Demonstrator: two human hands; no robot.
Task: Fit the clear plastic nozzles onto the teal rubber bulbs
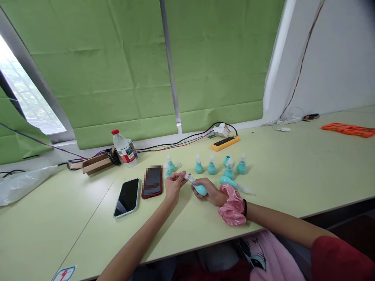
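Observation:
My right hand (pixel 209 188) is wrapped round the teal bulb of a nasal aspirator (pixel 200 189), tilted just above the table. At its clear nozzle (pixel 189 178), the fingertips of my left hand (pixel 175 185) pinch the end. More teal aspirators stand upright beyond my hands, such as one (pixel 199 165) with a clear tip and another (pixel 241 165) at the right. Near my right wrist, one aspirator (pixel 229 181) lies on its side, its clear tip pointing right. A teal bulb (pixel 226 160) without a nozzle sits behind. Two aspirators (pixel 171 164) are close to my left fingers, one partly hidden.
Two phones, a pale-cased one (pixel 127 198) and a red-cased one (pixel 152 182), lie left of my hands. A red-capped bottle (pixel 124 149), a cardboard box (pixel 98 164), cables and a yellow power strip (pixel 225 143) line the back. An orange tray (pixel 348 129) lies far right.

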